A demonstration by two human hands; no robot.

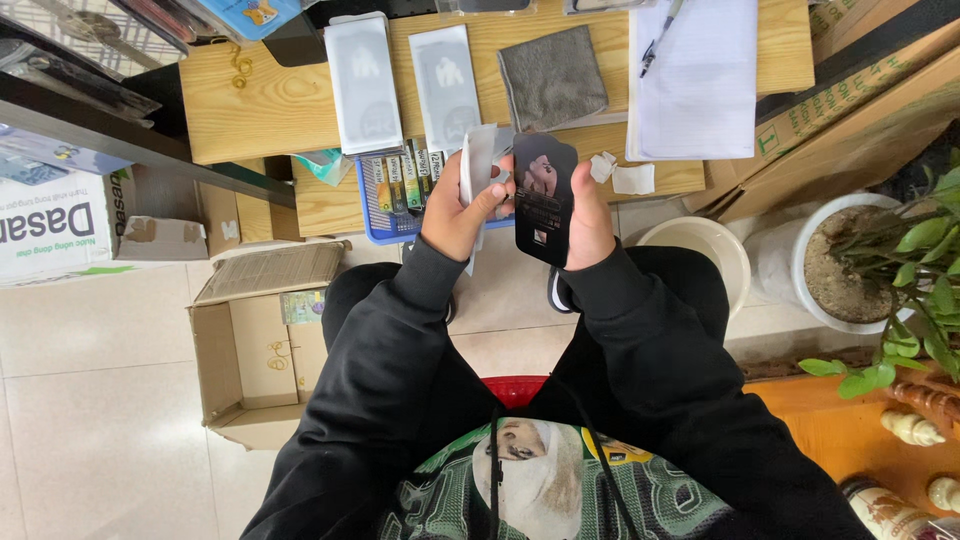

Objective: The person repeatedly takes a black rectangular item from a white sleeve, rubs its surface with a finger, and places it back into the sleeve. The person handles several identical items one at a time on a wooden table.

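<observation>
My left hand [455,215] grips a white, thin packet or sheet [477,165], held upright in front of me. My right hand [588,225] holds a black card-like package [545,195] with a picture on its face, thumb along its right edge. The two items are side by side and nearly touching, above my lap. Both arms are in black sleeves. Just beyond the hands is a blue tray [385,228] with several small boxes standing in a row.
A wooden table [270,110] carries two white flat packages [362,85], a grey cloth [552,75], white paper sheets with a pen [695,80] and paper scraps [632,178]. An open cardboard box [255,350] sits left on the floor. A white bucket [705,250] and potted plant [880,260] stand right.
</observation>
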